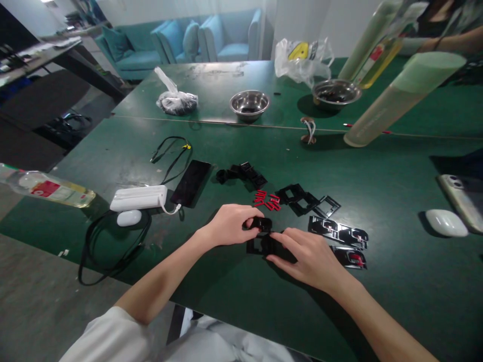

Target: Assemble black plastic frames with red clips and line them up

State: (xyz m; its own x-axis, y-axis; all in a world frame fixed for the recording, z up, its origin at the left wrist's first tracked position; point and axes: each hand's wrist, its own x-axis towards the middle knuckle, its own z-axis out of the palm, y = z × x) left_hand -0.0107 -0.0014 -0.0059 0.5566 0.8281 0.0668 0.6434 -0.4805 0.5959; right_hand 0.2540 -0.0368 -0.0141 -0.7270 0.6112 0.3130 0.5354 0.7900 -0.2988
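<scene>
My left hand (237, 224) is closed on a small black plastic part (264, 224), pinched between thumb and fingers just above the table. Below it lies a black square frame (255, 246), partly hidden. My right hand (302, 254) touches this frame's right side, with forefinger and thumb on either side of a black piece. Beyond the hands are small red pieces (267, 199), several black square frames (302, 197) and a cluster of black parts (245, 173). Glossy black assembled pieces (337, 231) lie right of my right hand, one (350, 257) with red in it.
On the left are a phone (191, 182), a white power bank (138, 198), a white earbud case (129, 217), black cables and a tilted bottle (49, 187). Farther back stand two steel bowls (249, 104) and a plastic bag (177, 100). A green-capped bottle (403, 100) is at right, near another person's arm.
</scene>
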